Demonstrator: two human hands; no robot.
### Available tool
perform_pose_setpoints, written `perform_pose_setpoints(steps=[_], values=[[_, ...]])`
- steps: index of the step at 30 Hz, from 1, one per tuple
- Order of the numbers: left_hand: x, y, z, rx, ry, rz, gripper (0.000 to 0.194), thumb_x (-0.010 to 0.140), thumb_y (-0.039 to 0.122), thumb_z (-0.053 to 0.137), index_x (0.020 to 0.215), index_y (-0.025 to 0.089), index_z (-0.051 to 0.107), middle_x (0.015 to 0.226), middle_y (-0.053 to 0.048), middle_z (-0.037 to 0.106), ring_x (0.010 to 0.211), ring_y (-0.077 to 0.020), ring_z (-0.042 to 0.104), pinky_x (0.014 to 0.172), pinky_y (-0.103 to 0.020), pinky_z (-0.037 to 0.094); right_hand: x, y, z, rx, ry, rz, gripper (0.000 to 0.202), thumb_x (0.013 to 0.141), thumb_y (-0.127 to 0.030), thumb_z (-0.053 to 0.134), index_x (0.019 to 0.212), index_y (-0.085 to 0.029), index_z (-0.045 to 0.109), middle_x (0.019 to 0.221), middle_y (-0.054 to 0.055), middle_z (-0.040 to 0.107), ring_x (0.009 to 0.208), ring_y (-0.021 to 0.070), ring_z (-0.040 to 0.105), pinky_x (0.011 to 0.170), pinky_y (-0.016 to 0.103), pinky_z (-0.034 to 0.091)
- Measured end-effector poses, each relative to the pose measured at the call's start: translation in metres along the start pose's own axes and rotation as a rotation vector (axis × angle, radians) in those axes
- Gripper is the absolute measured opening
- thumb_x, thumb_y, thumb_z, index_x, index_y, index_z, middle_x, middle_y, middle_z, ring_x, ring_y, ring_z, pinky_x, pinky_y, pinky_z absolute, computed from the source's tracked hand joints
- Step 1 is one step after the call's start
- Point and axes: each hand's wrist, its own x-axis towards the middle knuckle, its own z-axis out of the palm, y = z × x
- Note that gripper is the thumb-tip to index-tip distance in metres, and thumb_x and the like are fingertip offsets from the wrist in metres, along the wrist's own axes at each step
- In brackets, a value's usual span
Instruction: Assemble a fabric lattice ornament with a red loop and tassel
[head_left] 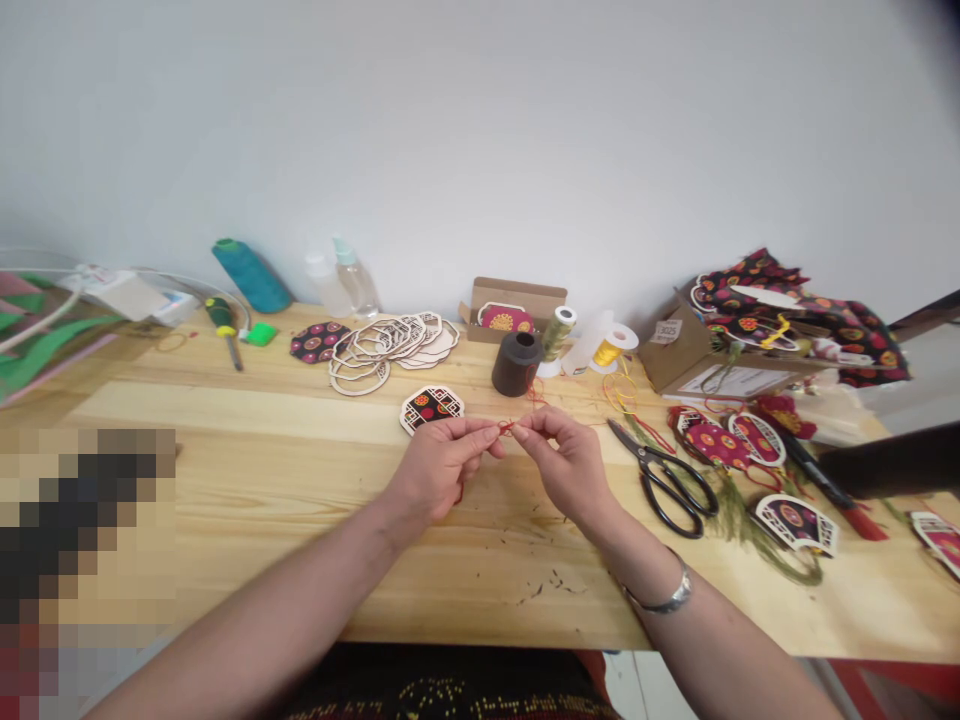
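Note:
Between my two hands, above the middle of the wooden table, is a thin red cord [507, 428] with a small loop or knot. My left hand [444, 462] pinches it from the left with thumb and forefinger. From the right, my right hand [564, 462] pinches the same cord; its fingertips are close to those of the left. Just behind my left hand lies a patterned plaque [433, 408] with a pale cut-out frame. A black thread cone [517, 364] stands behind my hands, with red thread beside it.
Black scissors [667, 485] lie right of my right hand, near tasselled ornaments [795, 525]. Farther back are a cardboard box [675, 345] of fabric, a yellow spool [611, 346], wooden frames [360, 376], a teal cone [251, 275] and a screwdriver [220, 318].

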Motion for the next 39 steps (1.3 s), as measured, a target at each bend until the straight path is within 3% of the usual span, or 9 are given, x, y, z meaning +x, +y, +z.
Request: perform_pose_setpoints(steps=[11, 21, 27, 31, 34, 39], values=[[-0.001, 0.0, 0.001, 0.014, 0.031, 0.007, 0.03, 0.055, 0.036, 0.081, 0.071, 0.012, 0.072, 0.057, -0.001, 0.063, 0.036, -0.0002, 0.026, 0.036, -0.018, 0.009, 0.0, 0.0, 0.0, 0.007, -0.001, 0.026, 0.016, 0.077, -0.03, 0.062, 0.065, -0.02, 0.063, 0.063, 0.0, 0.06, 0.062, 0.0144, 0.051, 0.062, 0.029, 0.041], [0.002, -0.011, -0.007, 0.205, 0.055, 0.212, 0.018, 0.071, 0.032, 0.071, 0.079, 0.016, 0.075, 0.064, -0.002, 0.068, 0.042, -0.005, 0.034, 0.041, -0.022, 0.025, 0.0, 0.001, 0.0, -0.065, 0.001, -0.03, 0.014, 0.078, -0.025, 0.061, 0.065, -0.02, 0.063, 0.064, 0.0, 0.061, 0.064, 0.0148, 0.052, 0.062, 0.029, 0.041], [-0.002, -0.007, -0.007, 0.349, 0.071, 0.276, 0.016, 0.077, 0.029, 0.066, 0.068, 0.017, 0.073, 0.059, 0.001, 0.065, 0.044, -0.0063, 0.04, 0.046, -0.022, 0.032, -0.002, 0.004, -0.001, -0.167, 0.016, -0.138, 0.014, 0.081, -0.021, 0.059, 0.068, -0.02, 0.062, 0.066, 0.0, 0.061, 0.068, 0.0155, 0.054, 0.065, 0.03, 0.043], [-0.002, -0.006, -0.007, 0.35, 0.044, 0.28, 0.017, 0.077, 0.029, 0.065, 0.068, 0.017, 0.072, 0.05, 0.003, 0.057, 0.042, -0.0061, 0.036, 0.045, -0.022, 0.03, -0.003, 0.004, 0.0, -0.253, -0.031, -0.326, 0.015, 0.085, -0.016, 0.057, 0.071, -0.02, 0.062, 0.072, 0.002, 0.062, 0.074, 0.0165, 0.056, 0.072, 0.032, 0.044], [0.0, -0.008, -0.008, 0.308, 0.02, 0.279, 0.015, 0.076, 0.03, 0.066, 0.071, 0.017, 0.073, 0.054, 0.003, 0.06, 0.042, -0.005, 0.034, 0.044, -0.021, 0.028, -0.003, 0.003, 0.0, -0.31, -0.076, -0.442, 0.017, 0.087, -0.014, 0.054, 0.074, -0.02, 0.062, 0.075, 0.003, 0.064, 0.075, 0.0169, 0.054, 0.074, 0.034, 0.043], [0.003, -0.01, -0.007, 0.168, 0.01, 0.195, 0.018, 0.069, 0.032, 0.071, 0.076, 0.015, 0.074, 0.06, 0.0, 0.065, 0.043, -0.0043, 0.033, 0.041, -0.021, 0.023, -0.003, 0.001, 0.0, -0.241, -0.061, -0.381, 0.016, 0.086, -0.014, 0.056, 0.072, -0.02, 0.063, 0.074, 0.002, 0.064, 0.074, 0.016, 0.056, 0.075, 0.034, 0.044]])
